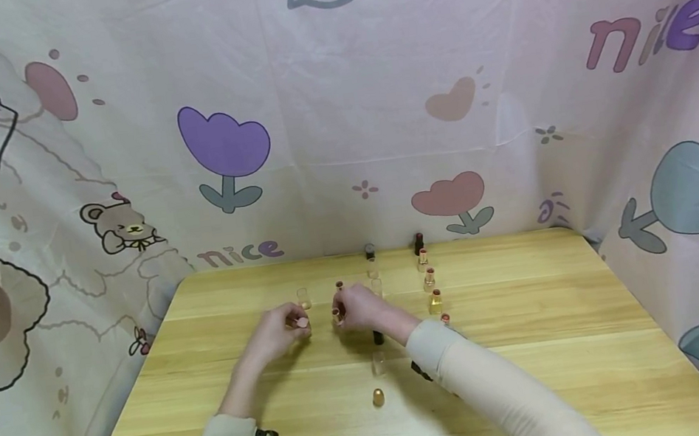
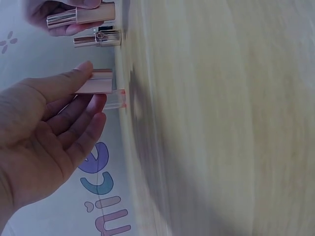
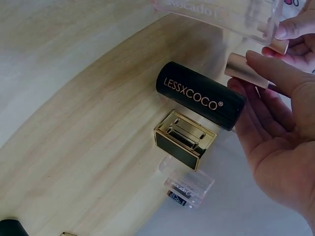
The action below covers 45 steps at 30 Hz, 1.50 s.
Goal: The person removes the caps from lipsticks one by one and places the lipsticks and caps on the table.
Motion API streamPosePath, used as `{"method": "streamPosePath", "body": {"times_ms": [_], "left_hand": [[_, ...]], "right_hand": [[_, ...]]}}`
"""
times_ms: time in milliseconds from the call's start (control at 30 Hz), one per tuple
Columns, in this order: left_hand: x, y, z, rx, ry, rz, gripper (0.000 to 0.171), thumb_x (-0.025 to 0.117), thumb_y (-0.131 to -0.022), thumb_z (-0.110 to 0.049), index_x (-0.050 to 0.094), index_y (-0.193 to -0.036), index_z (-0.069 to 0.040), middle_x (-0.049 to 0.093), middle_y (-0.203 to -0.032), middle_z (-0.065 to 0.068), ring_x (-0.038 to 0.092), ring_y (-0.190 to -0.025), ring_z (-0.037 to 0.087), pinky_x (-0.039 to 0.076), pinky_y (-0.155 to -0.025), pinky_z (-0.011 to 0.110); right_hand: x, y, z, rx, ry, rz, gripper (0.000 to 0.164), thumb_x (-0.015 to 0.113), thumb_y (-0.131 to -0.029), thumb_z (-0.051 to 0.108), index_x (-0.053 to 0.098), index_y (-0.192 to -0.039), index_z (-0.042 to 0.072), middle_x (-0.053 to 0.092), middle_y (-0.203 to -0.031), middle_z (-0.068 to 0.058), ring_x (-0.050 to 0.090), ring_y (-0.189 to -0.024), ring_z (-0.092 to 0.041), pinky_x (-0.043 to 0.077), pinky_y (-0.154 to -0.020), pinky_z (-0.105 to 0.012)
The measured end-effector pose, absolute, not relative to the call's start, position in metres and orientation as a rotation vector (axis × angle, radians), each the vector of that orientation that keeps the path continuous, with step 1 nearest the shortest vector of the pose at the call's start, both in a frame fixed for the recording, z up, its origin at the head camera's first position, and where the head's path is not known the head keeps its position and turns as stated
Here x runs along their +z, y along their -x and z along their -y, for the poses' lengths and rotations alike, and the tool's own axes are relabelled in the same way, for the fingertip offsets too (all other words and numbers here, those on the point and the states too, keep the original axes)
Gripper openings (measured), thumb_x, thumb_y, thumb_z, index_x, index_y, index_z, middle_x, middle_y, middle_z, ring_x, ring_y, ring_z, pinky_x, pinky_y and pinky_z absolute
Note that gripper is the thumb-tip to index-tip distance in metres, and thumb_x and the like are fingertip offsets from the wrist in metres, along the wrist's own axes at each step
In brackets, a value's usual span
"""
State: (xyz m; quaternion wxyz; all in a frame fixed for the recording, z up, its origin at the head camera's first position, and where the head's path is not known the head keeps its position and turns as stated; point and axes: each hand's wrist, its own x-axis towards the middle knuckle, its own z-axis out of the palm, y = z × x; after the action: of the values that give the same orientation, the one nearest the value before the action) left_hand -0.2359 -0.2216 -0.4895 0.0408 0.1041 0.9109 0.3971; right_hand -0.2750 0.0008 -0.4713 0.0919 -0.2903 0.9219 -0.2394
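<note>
My left hand (image 1: 277,330) pinches a pale pink lipstick cap (image 2: 96,83) between thumb and fingers, close over the table. To its right, my right hand (image 1: 365,307) holds a rose-gold lipstick tube (image 3: 243,69) upright, a short way from the cap. The tube and cap are apart. Behind the right hand stands another lipstick (image 1: 340,286), partly hidden by it. A clear cap (image 1: 303,298) stands just beyond the left hand. Close by the right hand is a black cylinder cap (image 3: 199,96) lettered LESSXCOCO, with a gold and black square cap (image 3: 184,137) beside it.
Several uncapped lipsticks (image 1: 430,280) stand in a column right of the right hand, a black one (image 1: 419,243) at the back. Nearer the front are a clear cap (image 1: 379,363) and a gold cap (image 1: 378,397). A printed cloth (image 1: 333,101) hangs behind the wooden table (image 1: 547,384).
</note>
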Motion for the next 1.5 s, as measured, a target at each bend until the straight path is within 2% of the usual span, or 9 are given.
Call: {"method": "streamPosePath", "body": {"times_ms": [300, 633, 967, 1100, 1233, 1367, 1500], "left_hand": [[-0.493, 0.238, 0.22, 1.101, -0.369, -2.81, 0.02, 0.08, -0.089, -0.001, 0.069, -0.105, -0.002, 0.069, -0.091, 0.001, 0.065, -0.088, 0.017, 0.061, -0.084, 0.038], [-0.496, 0.237, 0.22, 1.099, -0.398, -2.796, 0.015, 0.076, -0.09, 0.005, 0.069, -0.102, 0.001, 0.069, -0.088, 0.002, 0.065, -0.086, 0.016, 0.06, -0.082, 0.037], [-0.502, 0.236, 0.221, 1.101, -0.367, -2.784, 0.016, 0.078, -0.089, 0.003, 0.067, -0.098, -0.003, 0.064, -0.087, 0.001, 0.06, -0.084, 0.014, 0.057, -0.078, 0.031], [-0.502, 0.235, 0.223, 1.102, -0.33, -2.766, 0.02, 0.079, -0.087, 0.005, 0.067, -0.103, 0.0, 0.065, -0.089, 0.003, 0.061, -0.086, 0.016, 0.057, -0.081, 0.035], [-0.5, 0.235, 0.226, 1.136, -0.285, -2.741, 0.033, 0.08, -0.087, 0.001, 0.065, -0.116, 0.006, 0.068, -0.096, 0.007, 0.065, -0.093, 0.02, 0.06, -0.087, 0.039], [-0.495, 0.232, 0.23, 1.198, -0.237, -2.714, 0.046, 0.08, -0.09, -0.006, 0.059, -0.127, 0.011, 0.071, -0.107, 0.015, 0.068, -0.101, 0.029, 0.06, -0.094, 0.044], [-0.489, 0.228, 0.235, 1.18, -0.227, -2.787, 0.057, 0.077, -0.095, -0.022, 0.054, -0.137, 0.008, 0.065, -0.128, 0.024, 0.063, -0.116, 0.04, 0.053, -0.105, 0.057]], "right_hand": [[-0.473, 0.274, 0.001, -0.688, 0.815, -2.696, 0.026, 0.088, -0.078, 0.003, 0.065, -0.086, 0.013, 0.062, -0.077, 0.006, 0.057, -0.071, -0.009, 0.053, -0.065, -0.02], [-0.477, 0.271, 0.0, -0.668, 0.802, -2.692, 0.025, 0.088, -0.08, 0.006, 0.066, -0.087, 0.012, 0.061, -0.076, 0.005, 0.055, -0.069, -0.009, 0.052, -0.062, -0.02], [-0.48, 0.27, 0.0, -0.687, 0.788, -2.682, 0.023, 0.089, -0.081, 0.008, 0.067, -0.089, 0.011, 0.061, -0.078, 0.006, 0.055, -0.07, -0.008, 0.052, -0.064, -0.02], [-0.477, 0.269, -0.003, -0.764, 0.79, -2.665, 0.028, 0.09, -0.081, 0.011, 0.072, -0.103, 0.007, 0.07, -0.09, 0.002, 0.062, -0.078, -0.009, 0.056, -0.074, -0.02], [-0.464, 0.265, -0.013, -0.875, 0.777, -2.669, 0.042, 0.087, -0.083, 0.013, 0.07, -0.12, 0.002, 0.074, -0.112, -0.008, 0.07, -0.096, -0.02, 0.06, -0.087, -0.031], [-0.446, 0.258, -0.034, -1.018, 0.748, -2.715, 0.048, 0.082, -0.09, 0.02, 0.066, -0.132, 0.003, 0.071, -0.127, -0.011, 0.068, -0.111, -0.028, 0.06, -0.095, -0.04], [-0.432, 0.25, -0.065, -1.228, 0.695, -2.799, 0.051, 0.078, -0.094, 0.024, 0.062, -0.137, 0.003, 0.067, -0.134, -0.012, 0.065, -0.119, -0.03, 0.057, -0.103, -0.043]]}}
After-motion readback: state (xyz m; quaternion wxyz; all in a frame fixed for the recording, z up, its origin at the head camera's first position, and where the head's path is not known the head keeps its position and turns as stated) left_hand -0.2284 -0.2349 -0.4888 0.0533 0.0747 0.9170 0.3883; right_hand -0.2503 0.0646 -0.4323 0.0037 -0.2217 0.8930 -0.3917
